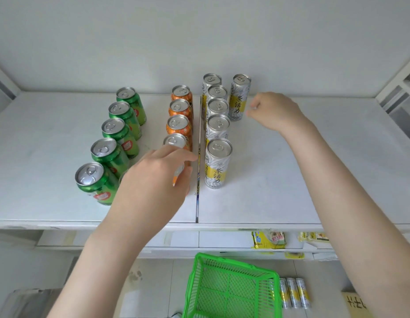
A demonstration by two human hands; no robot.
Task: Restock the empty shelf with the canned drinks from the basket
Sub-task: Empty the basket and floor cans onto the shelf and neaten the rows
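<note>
Green lattice plastic marked out the shopping basket (236,265) below the shelf edge, and its mesh floor, so far as it was shown, was bare of cans. On the white shelf (263,191) three kinds of drink were ranged in files running front to back. Five green aluminium cans (110,157) were stood at the left, well apart from the rest. Short orange aluminium cans (179,106) were lined up in the middle, four lids being counted. Tall slim silver cans with yellow label bands (219,161) were set to the right of a thin divider (197,177), five in one file, with a sixth silver can (239,99) placed alone at the back to begin a second file.

The restocking was therefore judged to be nearly finished, with little or nothing left in the basket. Three more slim silver-and-yellow cans (294,292) were seen lower down beside the basket; whether they were meant for the shelf could not be told.

The left hand (153,180) was wrapped round the front orange can (175,141), fingers curled across its side just below the lid, so that the can was gripped at the near end of its file. The right hand (273,111) was held just beside the sixth silver can, fingers loosely curled and nothing held in them; whether the fingertips were touching that can could not be told. Yellow packets (268,239) were seen on the shelf beneath.
</note>
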